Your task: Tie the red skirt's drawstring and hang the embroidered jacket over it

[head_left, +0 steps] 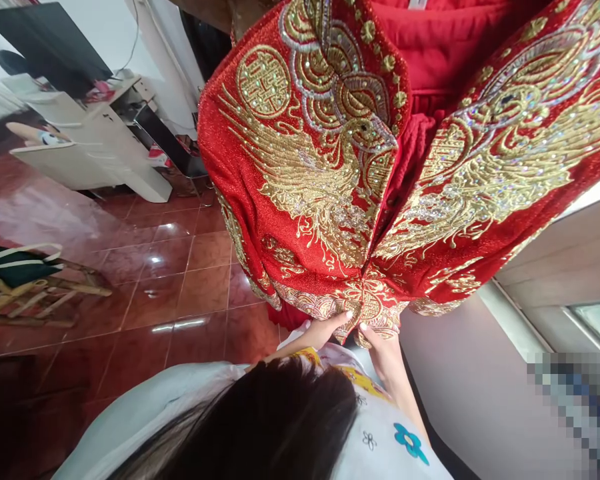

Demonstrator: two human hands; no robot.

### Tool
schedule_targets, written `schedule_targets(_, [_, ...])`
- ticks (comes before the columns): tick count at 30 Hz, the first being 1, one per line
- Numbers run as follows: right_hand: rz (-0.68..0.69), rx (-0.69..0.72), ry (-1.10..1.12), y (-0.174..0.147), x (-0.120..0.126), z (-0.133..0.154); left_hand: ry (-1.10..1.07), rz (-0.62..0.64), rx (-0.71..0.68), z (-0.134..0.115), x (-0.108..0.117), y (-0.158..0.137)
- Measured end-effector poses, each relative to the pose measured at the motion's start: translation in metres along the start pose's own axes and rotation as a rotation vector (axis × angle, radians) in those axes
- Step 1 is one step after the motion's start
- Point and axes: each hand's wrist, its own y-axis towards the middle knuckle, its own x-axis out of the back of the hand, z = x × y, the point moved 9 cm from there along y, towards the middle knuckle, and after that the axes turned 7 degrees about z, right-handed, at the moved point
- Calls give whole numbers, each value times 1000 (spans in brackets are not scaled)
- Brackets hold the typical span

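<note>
A red jacket [305, 220] with gold and silver embroidery of birds and round emblems hangs upright before me. At the bottom of its front opening, my left hand [323, 331] pinches one side of the hem, thumb on top. Close beside it, my right hand [381, 350] grips the hem's other side, its thumb also on the outside. Both front edges meet between my hands, while higher up the jacket gapes. Inside the gap a red garment [425, 50] with a twisted red cord [414, 147] shows. My fingers behind the cloth are hidden.
A white desk [115, 150] with a dark screen [50, 47] stands at the upper left. A bamboo seat [45, 293] holding a dark green bag [23, 263] is at the left on the red tiled floor [155, 287]. A grey panel [475, 380] rises at the right.
</note>
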Motion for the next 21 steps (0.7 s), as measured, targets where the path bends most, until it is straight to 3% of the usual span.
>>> schedule_targets(7, [-84, 37, 47, -3, -5, 12, 164, -90, -160, -29, -8, -2])
schedule_targets(15, [-83, 91, 148, -4, -18, 19, 207, -18, -98, -32, -12, -6])
schedule_targets(18, [-60, 82, 163, -5, -21, 19, 191, -33, -71, -30, -19, -3])
schedule_targets(21, [-83, 75, 175, -6, -19, 18, 195, -128, -114, -30, -15, 2])
